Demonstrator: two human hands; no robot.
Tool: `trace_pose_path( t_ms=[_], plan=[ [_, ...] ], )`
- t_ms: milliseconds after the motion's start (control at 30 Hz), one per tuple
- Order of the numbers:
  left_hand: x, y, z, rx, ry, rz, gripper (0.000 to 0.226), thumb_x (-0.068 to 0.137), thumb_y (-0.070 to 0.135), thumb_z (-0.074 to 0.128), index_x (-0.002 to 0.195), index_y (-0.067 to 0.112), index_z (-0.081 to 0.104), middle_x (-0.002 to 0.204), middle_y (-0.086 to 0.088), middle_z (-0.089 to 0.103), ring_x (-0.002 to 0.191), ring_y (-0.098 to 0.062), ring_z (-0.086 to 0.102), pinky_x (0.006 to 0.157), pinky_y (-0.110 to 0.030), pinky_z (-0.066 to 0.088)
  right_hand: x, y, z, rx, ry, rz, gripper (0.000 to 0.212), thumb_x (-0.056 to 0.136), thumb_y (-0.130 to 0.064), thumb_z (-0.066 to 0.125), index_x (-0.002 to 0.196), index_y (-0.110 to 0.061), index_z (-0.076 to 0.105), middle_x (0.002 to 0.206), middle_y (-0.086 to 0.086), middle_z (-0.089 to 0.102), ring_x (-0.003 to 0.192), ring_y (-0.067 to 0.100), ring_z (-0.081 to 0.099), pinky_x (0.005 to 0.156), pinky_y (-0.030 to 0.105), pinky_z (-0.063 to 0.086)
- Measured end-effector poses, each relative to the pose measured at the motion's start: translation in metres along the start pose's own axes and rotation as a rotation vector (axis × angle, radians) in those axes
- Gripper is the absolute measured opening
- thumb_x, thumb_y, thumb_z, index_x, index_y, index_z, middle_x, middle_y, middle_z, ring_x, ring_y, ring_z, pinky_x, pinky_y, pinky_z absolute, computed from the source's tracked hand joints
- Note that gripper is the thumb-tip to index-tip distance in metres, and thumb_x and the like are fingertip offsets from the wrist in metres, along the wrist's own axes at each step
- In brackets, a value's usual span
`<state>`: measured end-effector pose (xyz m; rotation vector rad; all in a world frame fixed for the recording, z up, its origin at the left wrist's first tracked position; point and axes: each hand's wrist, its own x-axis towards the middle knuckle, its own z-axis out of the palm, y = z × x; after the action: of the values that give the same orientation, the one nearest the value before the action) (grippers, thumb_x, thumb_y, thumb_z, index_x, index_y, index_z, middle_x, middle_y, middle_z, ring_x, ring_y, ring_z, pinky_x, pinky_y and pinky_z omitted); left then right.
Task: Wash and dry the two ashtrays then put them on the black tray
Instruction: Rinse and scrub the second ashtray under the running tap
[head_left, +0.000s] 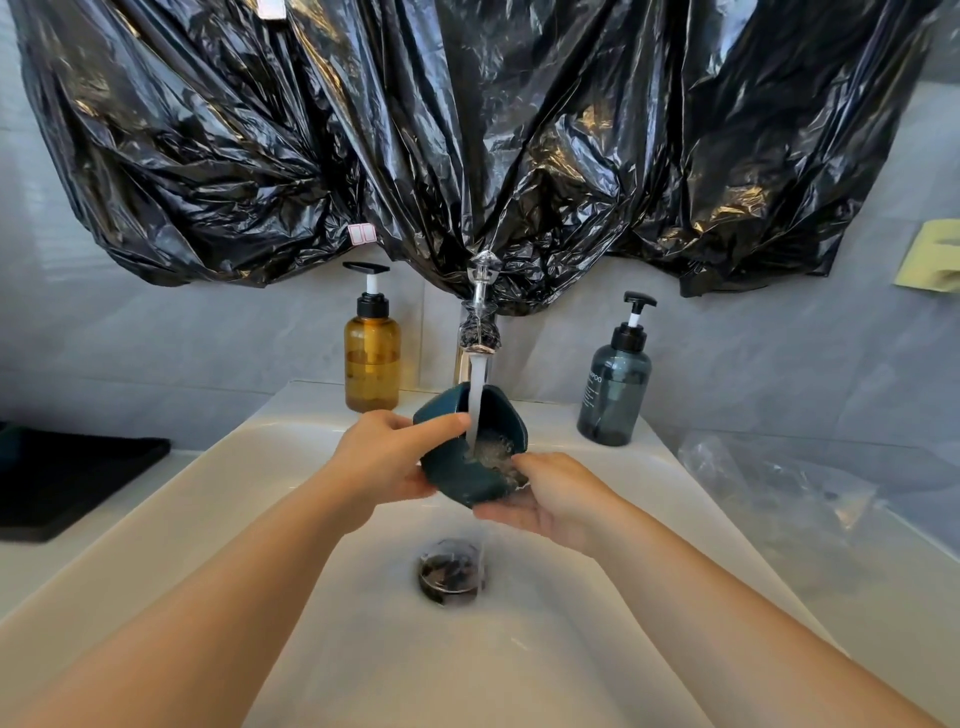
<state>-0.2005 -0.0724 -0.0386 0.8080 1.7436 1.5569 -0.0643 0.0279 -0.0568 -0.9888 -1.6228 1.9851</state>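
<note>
Now, tap water bubbling inside the tilted dark teal ashtray, my left hand gripping its rim, right hand holding its lower edge

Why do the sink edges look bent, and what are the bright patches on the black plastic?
Head view: wide-angle distortion bows the sink rim; the black plastic sheet throws glare off its creases; the water stream hitting the ashtray is motion-blurred.

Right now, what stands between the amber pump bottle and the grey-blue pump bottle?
In the head view, the faucet stands there, its water running into the teal ashtray below.
</note>
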Motion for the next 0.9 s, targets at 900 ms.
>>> trace_pose_path(
  t_ms=[900],
  plan=[
    [-0.008, -0.003, 0.003, 0.035, -0.038, -0.168, 0.025, 0.095, 0.026, 0.056, 0.113, 0.009, 0.054, 0.098, -0.016, 0.066, 0.088, -0.030, 0.067, 0.066, -0.038, 0.061, -0.008, -0.006, -0.006, -0.164, 0.021, 0.223, 0.031, 0.097, -0.039, 0.049, 0.111, -0.013, 0.053, 0.094, 0.018, 0.067, 0.067, 0.025, 0.071, 0.059, 0.032, 0.060]
  ],
)
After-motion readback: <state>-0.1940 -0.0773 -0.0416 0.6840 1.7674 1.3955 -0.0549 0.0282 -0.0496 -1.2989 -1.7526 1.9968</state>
